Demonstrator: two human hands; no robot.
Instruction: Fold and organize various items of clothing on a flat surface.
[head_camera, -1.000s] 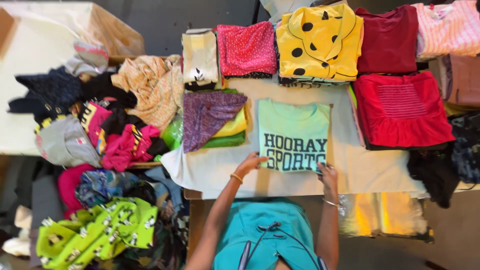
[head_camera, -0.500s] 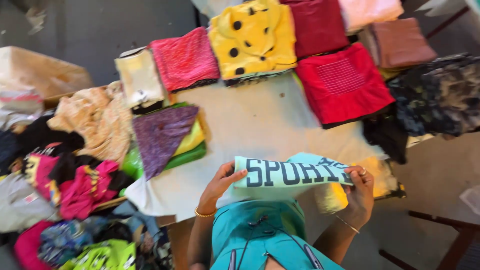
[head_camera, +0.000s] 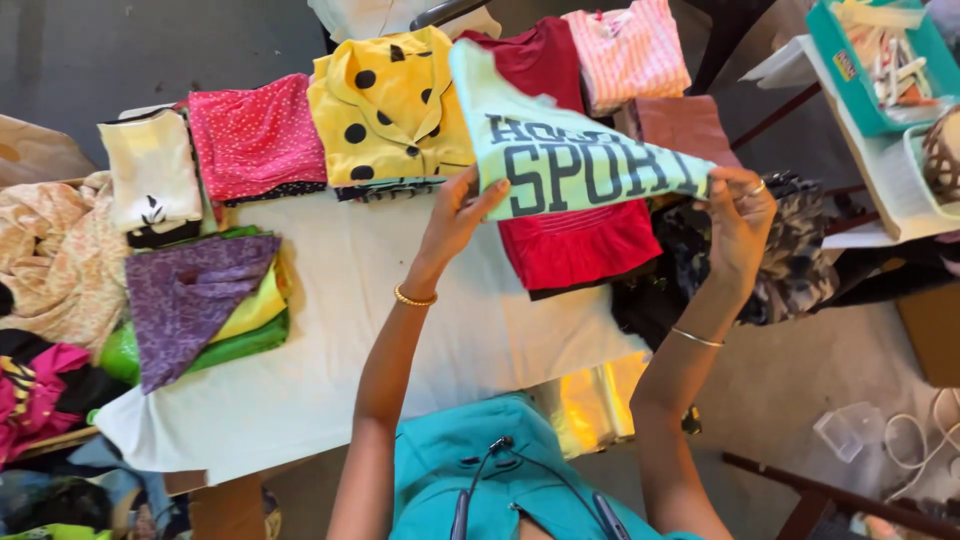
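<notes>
The folded mint-green cotton T-shirt (head_camera: 570, 160) has been lifted higher, being gripped by the left hand (head_camera: 462, 208) and right hand (head_camera: 738, 212) above the white-covered worktop (head_camera: 400, 330), keeping its fold.

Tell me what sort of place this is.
Probably a home or small workshop used for sorting clothes: folded garment stacks like the yellow dotted top line a white-covered table, with unsorted clothes heaped alongside.

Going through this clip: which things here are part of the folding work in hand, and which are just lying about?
In hand:
- mint green printed shirt, held up folded by left hand and right hand
- folded red garment and yellow spotted top on the white table

Lying about:
- teal tray
- unfolded clothes heap
</notes>
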